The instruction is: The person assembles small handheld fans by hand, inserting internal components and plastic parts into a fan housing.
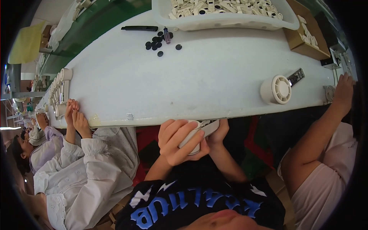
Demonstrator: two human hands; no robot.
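Just off the table's near edge, my left hand is closed around the round end of a cream plastic housing. My right hand grips the same housing at its narrower, handle-like end, where a dark strip shows along the open side. Fingers cover much of the piece. To the right on the table lies a similar cream round head with vent slots, and a dark strip with small pale parts sticks out beside it.
A white table carries black discs, a small screwdriver and a black utility knife. Farther back stand a plastic bin of cream parts and a cardboard box. Co-workers sit on both sides; cream pieces line the left.
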